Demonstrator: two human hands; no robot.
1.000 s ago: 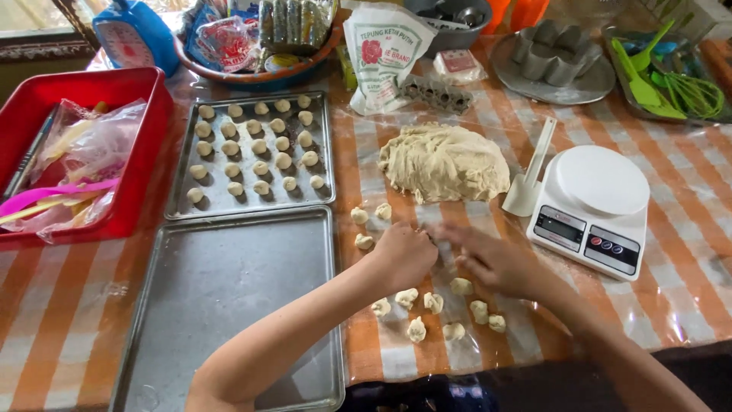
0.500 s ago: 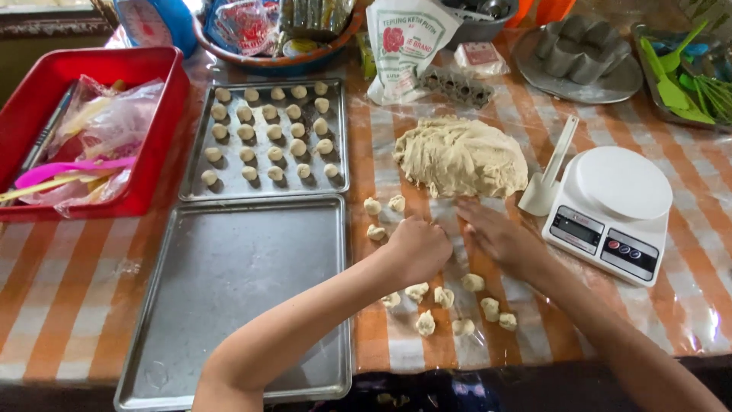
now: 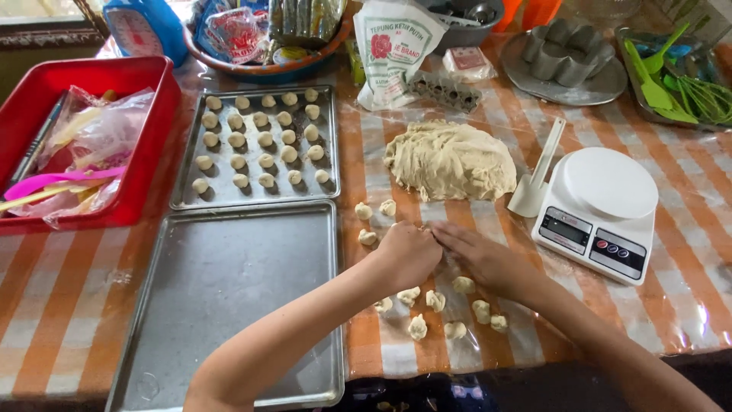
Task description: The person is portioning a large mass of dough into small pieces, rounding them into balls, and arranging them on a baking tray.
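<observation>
The counter [image 3: 46, 320], under an orange-striped cloth, carries two trays [image 3: 229, 320], a red bin [image 3: 156, 122] and a scale [image 3: 602, 206]. A dough mound [image 3: 450, 160] and small dough pieces [image 3: 418, 328] lie directly on it.

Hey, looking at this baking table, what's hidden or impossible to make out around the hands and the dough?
Head view:
- Whatever lies under the left hand and right hand: they meet, covering it.
- Some small dough pieces beneath the forearms: partly covered.
- Contents of the red tray: bunched plastic bags hide most.
- Scale display: too small to tell.
- Bowl and green utensils: cut off by the picture's edges.
</observation>
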